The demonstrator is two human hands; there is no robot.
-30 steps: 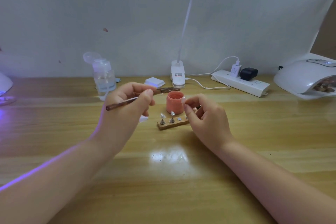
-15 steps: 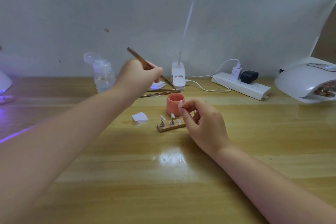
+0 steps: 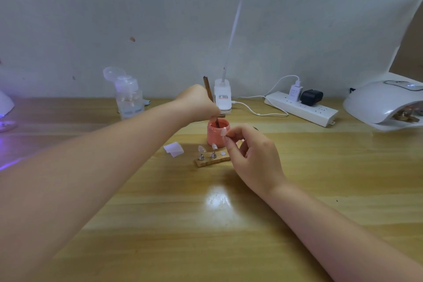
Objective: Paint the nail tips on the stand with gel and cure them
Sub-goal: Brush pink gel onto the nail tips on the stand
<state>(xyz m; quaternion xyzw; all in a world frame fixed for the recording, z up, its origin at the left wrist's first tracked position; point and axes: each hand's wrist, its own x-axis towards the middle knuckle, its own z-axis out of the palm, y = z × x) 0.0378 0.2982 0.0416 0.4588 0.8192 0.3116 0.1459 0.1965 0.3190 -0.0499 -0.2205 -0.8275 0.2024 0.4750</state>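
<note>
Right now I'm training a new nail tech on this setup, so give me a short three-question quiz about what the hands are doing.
1. True or false: the brush in the left hand dips into the pink gel jar.
2. What does the right hand pinch? A) a nail tip B) a cotton pad C) a plug
3. How many nail tips stand on the wooden stand?

Key: 1 true; 2 A, the nail tip; 3 two.

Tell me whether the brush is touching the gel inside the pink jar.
Touching, as far as the head view shows: the brush, gripped by the left hand, runs down past the pink jar rim, its tip sunk in the gel.
</note>
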